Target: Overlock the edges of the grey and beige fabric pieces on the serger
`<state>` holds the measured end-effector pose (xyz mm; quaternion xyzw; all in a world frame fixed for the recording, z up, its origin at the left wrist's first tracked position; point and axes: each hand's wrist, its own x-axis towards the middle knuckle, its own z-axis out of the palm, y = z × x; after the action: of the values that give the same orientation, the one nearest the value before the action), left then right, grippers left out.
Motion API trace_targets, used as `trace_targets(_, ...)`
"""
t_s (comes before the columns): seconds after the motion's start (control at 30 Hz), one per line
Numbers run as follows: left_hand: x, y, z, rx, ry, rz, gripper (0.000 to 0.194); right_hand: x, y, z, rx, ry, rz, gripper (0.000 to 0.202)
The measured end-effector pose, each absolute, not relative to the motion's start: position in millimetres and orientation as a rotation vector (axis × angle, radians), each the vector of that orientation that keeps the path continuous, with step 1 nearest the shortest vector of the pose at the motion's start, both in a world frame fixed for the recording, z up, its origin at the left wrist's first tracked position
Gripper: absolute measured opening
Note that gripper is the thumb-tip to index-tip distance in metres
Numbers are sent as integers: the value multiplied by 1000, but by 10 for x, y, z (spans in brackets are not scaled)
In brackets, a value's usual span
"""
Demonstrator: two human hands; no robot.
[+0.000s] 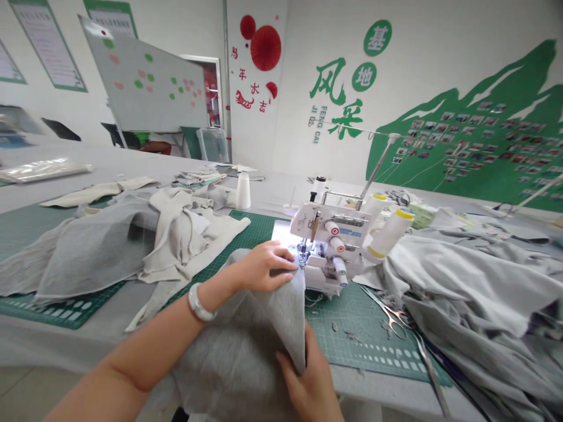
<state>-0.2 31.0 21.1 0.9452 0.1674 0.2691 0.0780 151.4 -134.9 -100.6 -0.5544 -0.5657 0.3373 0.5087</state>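
At the sewing machine (pixel 323 243), gray fabric (pixel 246 340) sits up by the presser foot (pixel 303 253), probably mid-run: near stretch of edge looks unfed (finished stitching not readable). Fabric lies under the left hand (pixel 266 268), palm down, fingers loosely apart, and runs nearward into the grip of the right hand (pixel 313 378), thumb and fingers clamped on its edge.

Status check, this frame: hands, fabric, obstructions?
Left hand flat on gray fabric; right hand gripping its edge lower down. Fabric's far end up at the lit sewing machine. Scissors off right, apart from it.
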Motion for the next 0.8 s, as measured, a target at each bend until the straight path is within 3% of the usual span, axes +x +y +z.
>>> trace_targets(0.27,13,377,511,2830,473,510,22,1811,-1439,-1061,-1357,-1180,724,48)
trace_targets(0.5,-33,337,226,2803,487,812,25,1686,-1482,-1081,-1325,-1625,597,21)
trace_targets(0.8,-68,347,151,2781,461,871,28,1671,-1512,-1137,-1442,-1558,610,35)
